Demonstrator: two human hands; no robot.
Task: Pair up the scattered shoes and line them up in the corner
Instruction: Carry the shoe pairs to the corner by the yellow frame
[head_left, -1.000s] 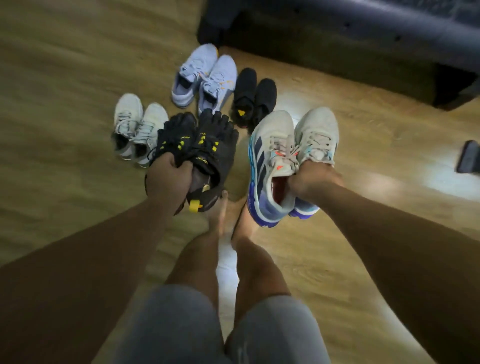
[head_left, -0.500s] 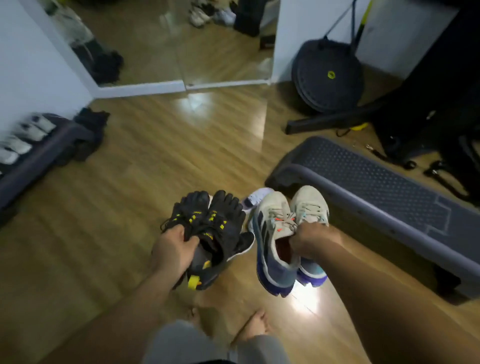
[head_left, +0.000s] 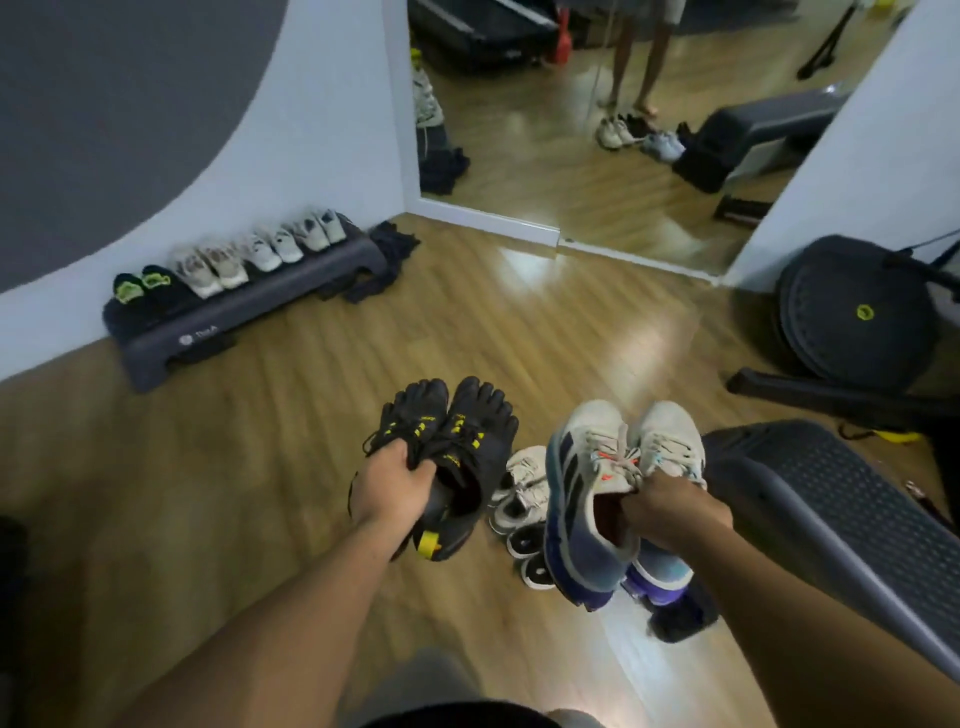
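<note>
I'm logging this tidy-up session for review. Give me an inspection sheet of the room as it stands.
Surface: wooden floor, with glare patches.
Job's things: black toe shoes and white-and-blue trainers, both pairs held in the air; row of shoes lined up on the step platform by the wall; loose shoes on the floor between the hands.
Clutter: dark cloth heaped at the platform's far end.
Hands: left hand grips the black toe shoes; right hand grips the trainers.
Cables: nothing seen for certain.
Surroundings: wall mirror, second platform at right, round black disc.
</note>
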